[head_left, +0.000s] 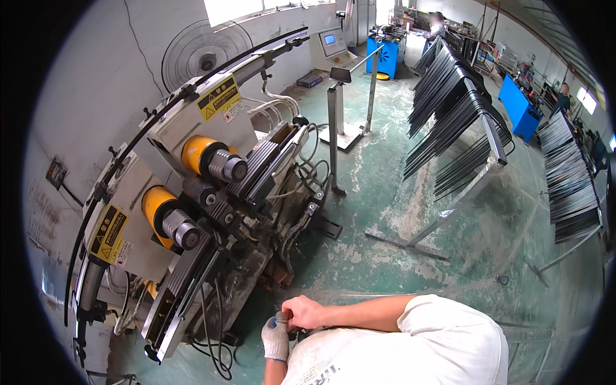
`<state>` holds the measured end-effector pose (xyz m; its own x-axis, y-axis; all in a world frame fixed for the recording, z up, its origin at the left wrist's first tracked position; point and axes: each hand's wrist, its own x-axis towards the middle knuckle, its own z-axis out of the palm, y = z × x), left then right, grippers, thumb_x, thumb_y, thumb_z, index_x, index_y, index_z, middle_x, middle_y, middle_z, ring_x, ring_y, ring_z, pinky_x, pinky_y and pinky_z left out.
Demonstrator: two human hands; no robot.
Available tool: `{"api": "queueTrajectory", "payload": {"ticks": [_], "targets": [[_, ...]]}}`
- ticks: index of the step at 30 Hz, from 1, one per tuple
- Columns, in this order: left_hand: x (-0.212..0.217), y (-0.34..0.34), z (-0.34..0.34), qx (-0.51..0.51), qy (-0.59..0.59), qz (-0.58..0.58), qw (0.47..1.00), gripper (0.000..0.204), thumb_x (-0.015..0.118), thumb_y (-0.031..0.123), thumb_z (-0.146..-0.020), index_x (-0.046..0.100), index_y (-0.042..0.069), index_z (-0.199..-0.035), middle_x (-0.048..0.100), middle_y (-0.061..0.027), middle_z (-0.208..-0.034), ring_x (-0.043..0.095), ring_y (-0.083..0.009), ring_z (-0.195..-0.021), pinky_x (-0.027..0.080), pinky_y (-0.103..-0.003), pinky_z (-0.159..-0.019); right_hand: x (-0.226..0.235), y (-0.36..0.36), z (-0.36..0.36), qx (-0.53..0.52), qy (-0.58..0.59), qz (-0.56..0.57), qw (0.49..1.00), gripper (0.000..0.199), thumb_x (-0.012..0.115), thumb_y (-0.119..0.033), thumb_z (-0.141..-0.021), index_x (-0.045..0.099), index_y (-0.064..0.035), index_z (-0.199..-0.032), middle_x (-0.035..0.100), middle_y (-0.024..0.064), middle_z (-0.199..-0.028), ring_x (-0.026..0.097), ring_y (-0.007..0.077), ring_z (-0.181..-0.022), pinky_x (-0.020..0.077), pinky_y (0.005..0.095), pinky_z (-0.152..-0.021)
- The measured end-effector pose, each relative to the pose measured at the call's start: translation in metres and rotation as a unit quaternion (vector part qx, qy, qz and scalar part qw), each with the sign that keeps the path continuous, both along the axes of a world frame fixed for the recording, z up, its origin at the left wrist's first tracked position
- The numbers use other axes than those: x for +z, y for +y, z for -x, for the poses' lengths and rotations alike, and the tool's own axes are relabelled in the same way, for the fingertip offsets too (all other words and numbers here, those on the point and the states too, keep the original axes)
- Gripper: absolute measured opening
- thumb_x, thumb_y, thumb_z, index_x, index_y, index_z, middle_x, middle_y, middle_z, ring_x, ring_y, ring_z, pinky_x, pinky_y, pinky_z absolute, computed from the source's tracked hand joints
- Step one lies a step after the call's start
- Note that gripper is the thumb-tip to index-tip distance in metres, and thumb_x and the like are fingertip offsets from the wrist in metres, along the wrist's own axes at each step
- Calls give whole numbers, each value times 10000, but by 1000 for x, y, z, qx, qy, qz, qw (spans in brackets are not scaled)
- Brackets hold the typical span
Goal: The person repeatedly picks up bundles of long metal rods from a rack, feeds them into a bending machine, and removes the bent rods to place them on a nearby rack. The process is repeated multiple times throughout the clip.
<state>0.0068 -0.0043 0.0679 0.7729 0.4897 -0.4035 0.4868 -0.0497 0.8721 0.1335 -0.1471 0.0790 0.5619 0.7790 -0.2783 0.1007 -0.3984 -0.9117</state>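
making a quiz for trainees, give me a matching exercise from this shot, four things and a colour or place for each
Things:
1 left hand
2 machine cylinders
3 fan
4 rack of black rods

Descriptions:
A yellow with grey metal ends
B in a white glove
C on the green floor, right of the machine
D against the wall behind the machine

Pairs: 1-B, 2-A, 3-D, 4-C

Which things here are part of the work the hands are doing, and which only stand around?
In use:
- gloved left hand
- bare right hand, touching the glove
- bending machine, nearest the hands

Standing around:
- racks of dark rods
- fan
- blue cabinet
- metal stand
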Motion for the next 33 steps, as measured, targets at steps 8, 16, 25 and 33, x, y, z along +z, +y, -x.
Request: {"api": "queueTrajectory", "payload": {"ticks": [8, 16, 25, 33], "targets": [[-15, -1, -6, 68, 25, 25, 997, 492, 799, 416, -1114, 759, -8, -866, 672, -44, -714, 586, -137, -609, 469, -357, -557, 8, -3, -8, -18, -11, 2, 1000, 295, 868, -99, -833, 738, -89, -1098, 820, 144, -968, 806, 337, -920, 616, 483, -785], [-45, 9, -1, -78, 116, -193, 971, 425, 848, 388, -998, 782, -14, -874, 763, -251, -829, 704, -369, -702, 539, -522, -712, -29, -8, -18, 77, -338, -52, 937, 73, 690, -182, -973, 759, -161, -979, 709, 134, -1002, 760, 391, -919, 601, 544, -752], [-75, 37, -10, -71, 119, -262, 955, 291, 748, 229, -891, 842, -19, -1009, 795, -307, -962, 800, -472, -929, 605, -517, -835, -41, -12, -26, 247, -463, 43, 850, 156, 709, -243, -969, 817, -136, -1002, 758, 156, -1048, 799, 361, -982, 640, 531, -772], [-29, 2, -13, -65, 43, -175, 981, 285, 759, 258, -963, 839, -4, -1045, 791, -294, -947, 817, -415, -890, 608, -495, -804, -31, -14, -20, 177, -357, 82, 913, 198, 616, -287, -1045, 776, -187, -1104, 819, 165, -979, 815, 416, -925, 630, 575, -762]]}}
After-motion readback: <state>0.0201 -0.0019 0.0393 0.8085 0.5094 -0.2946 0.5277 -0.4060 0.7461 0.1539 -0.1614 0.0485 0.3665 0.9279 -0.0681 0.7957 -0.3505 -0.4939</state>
